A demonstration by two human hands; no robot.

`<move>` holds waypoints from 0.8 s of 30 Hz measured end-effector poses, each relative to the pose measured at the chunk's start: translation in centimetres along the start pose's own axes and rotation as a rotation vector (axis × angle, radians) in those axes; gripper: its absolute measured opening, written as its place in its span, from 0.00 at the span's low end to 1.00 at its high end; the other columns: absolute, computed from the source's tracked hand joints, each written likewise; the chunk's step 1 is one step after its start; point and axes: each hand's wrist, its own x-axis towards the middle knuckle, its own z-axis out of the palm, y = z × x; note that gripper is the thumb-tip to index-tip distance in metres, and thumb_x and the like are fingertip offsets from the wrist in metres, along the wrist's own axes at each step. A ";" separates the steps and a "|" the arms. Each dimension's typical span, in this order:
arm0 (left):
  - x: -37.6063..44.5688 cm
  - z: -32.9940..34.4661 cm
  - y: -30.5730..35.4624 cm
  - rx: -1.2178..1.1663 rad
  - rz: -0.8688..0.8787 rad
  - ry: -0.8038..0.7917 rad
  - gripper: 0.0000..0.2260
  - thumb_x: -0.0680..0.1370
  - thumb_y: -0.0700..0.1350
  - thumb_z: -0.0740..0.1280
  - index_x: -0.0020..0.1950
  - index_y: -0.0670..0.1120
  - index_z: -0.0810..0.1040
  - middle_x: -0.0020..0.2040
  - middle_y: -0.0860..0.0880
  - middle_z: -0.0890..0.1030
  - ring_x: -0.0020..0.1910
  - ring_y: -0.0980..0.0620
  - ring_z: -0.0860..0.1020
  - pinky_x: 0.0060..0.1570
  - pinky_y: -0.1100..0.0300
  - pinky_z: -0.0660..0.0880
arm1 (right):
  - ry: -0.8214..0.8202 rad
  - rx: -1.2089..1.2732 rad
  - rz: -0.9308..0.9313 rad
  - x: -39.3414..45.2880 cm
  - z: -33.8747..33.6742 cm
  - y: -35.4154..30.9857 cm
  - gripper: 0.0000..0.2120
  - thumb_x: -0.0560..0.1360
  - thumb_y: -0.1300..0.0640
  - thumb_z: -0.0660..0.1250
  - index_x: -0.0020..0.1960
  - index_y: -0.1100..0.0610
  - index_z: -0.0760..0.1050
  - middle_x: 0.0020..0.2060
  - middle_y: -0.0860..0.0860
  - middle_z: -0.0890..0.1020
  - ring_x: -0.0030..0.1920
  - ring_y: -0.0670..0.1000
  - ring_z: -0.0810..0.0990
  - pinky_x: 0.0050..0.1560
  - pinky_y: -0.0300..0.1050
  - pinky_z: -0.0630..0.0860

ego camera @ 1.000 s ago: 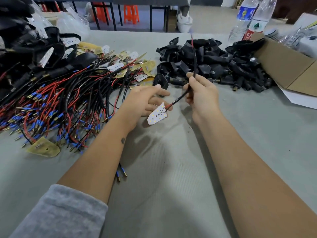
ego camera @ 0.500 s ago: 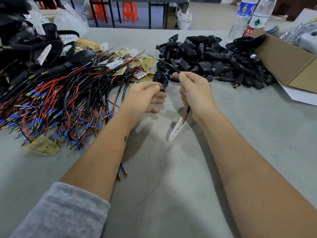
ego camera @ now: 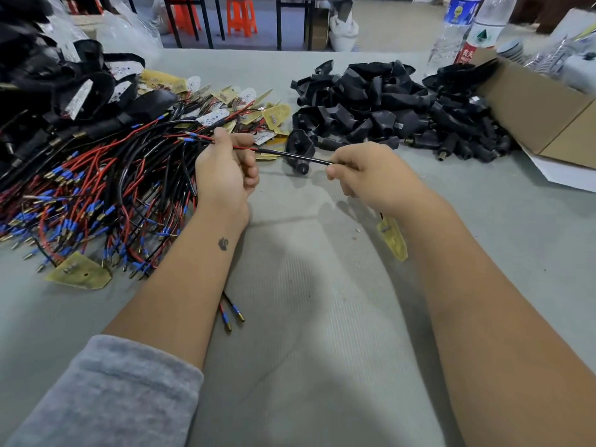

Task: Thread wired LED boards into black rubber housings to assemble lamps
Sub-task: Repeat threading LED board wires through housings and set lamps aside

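Wired LED board [ego camera: 392, 237] dangling right of frame centre, just below right hand [ego camera: 371, 175], yellow back side up, tip angled toward lower right; black sheathed lead [ego camera: 292, 153] stretched near-level across the gap between both hands, mid-frame; red and black strands with blue-sleeved terminals [ego camera: 190, 137] poking out past the left hand toward upper left; right hand pinching the lead between thumb and forefinger, other fingers curled under; left hand [ego camera: 225, 171] fisted round the red/black strand end, thumb up on top; single black rubber housing [ego camera: 300, 149] lying on the table just behind the stretched lead, between the hands, apart from both; pile of black rubber housings [ego camera: 393, 104] upper centre to upper right; heap of wired boards [ego camera: 90, 195] with red and black leads filling left of frame, loose yellow board [ego camera: 79, 272] at its lower edge; assembled black lamps [ego camera: 48, 88] stacked upper left; two loose terminal ends [ego camera: 233, 314] on the grey table [ego camera: 306, 350] beside left forearm; open cardboard box [ego camera: 548, 114] at right edge; two plastic bottles [ego camera: 464, 30] upper right; grey sleeve [ego camera: 106, 395] lower left.
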 end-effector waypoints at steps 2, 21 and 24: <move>0.0 0.1 -0.3 0.028 0.032 -0.004 0.21 0.86 0.51 0.49 0.42 0.44 0.74 0.24 0.53 0.71 0.22 0.57 0.65 0.24 0.65 0.61 | 0.013 -0.022 -0.010 -0.2 -0.7 0.2 0.09 0.80 0.50 0.62 0.45 0.51 0.77 0.33 0.48 0.80 0.32 0.50 0.75 0.37 0.47 0.74; 0.1 0.5 -1.0 0.217 0.110 -0.062 0.07 0.80 0.40 0.67 0.43 0.43 0.80 0.31 0.52 0.78 0.29 0.59 0.75 0.34 0.66 0.74 | 0.657 -0.606 0.283 0.3 -0.8 2.9 0.16 0.75 0.67 0.59 0.58 0.55 0.76 0.51 0.58 0.77 0.57 0.61 0.71 0.63 0.57 0.60; 0.0 0.6 -1.2 0.220 0.133 -0.088 0.05 0.78 0.37 0.68 0.44 0.43 0.80 0.32 0.51 0.81 0.31 0.58 0.78 0.37 0.67 0.76 | 0.690 -0.544 0.333 0.0 -0.6 2.8 0.23 0.73 0.68 0.59 0.66 0.56 0.71 0.63 0.58 0.73 0.66 0.60 0.66 0.71 0.58 0.55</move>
